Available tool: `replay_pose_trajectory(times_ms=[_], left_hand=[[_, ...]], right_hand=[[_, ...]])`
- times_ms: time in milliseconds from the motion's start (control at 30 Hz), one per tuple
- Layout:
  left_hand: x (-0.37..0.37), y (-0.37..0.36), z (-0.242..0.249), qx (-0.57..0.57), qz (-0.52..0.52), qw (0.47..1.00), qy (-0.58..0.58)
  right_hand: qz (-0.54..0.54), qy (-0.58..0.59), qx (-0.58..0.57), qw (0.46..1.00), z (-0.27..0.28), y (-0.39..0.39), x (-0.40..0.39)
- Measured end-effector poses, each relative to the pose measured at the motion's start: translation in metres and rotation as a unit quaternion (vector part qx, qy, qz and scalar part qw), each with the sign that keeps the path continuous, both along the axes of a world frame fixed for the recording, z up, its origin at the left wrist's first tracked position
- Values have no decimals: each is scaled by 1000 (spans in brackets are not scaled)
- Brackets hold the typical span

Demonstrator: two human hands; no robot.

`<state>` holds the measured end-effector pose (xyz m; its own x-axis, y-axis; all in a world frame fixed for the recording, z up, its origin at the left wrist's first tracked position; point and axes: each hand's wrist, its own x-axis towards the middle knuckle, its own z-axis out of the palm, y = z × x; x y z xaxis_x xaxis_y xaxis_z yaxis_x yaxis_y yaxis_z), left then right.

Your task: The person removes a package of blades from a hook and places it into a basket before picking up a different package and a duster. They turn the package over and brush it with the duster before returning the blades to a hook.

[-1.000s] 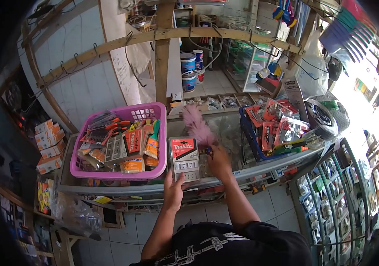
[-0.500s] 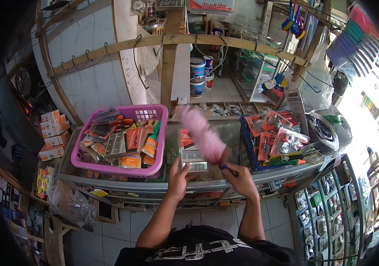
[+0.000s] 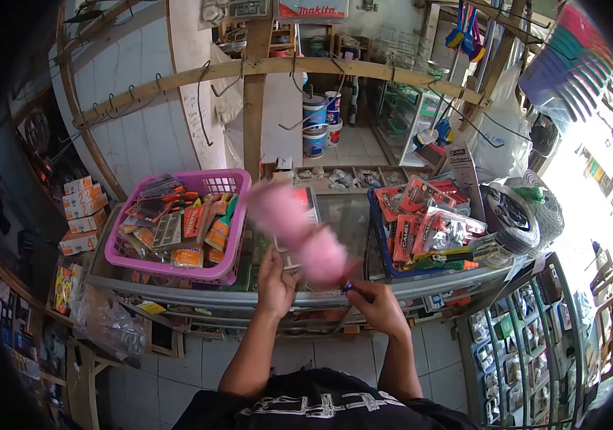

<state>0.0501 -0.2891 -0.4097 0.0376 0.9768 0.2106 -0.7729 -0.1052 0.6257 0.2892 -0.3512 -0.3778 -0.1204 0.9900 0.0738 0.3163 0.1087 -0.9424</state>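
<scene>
A fluffy pink duster (image 3: 292,226), blurred by motion, slants up and to the left over the glass counter. My right hand (image 3: 381,308) is closed around the dark handle at its lower right end. To its left, my left hand (image 3: 276,283) holds the near edge of a flat boxed set (image 3: 306,204) with a red and white label. The duster's pink head covers much of that box. The pink basket (image 3: 240,240) with packaged tools stands to the left of my left hand.
A blue tray (image 3: 380,247) of red tool packages stands right of the hands, beside rolled mesh (image 3: 543,208). Orange boxes (image 3: 84,211) are stacked at the left. A wooden beam with wire hooks (image 3: 278,67) crosses above the counter (image 3: 342,287). Paint buckets (image 3: 314,118) stand behind.
The duster has swung left and toward me, with my right hand still on its handle. My left hand has shifted slightly left. The whole view has also moved a little.
</scene>
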Motion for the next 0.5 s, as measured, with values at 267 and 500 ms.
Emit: replay_pose_trajectory(times_ms=[267, 500], left_hand=[[-5, -26, -1, 1, 67, 996, -51], [-38, -57, 7, -12, 159, 986, -44]], right_hand=[[164, 64, 30, 984, -42, 19, -5], [239, 65, 78, 966, -35, 33, -52]])
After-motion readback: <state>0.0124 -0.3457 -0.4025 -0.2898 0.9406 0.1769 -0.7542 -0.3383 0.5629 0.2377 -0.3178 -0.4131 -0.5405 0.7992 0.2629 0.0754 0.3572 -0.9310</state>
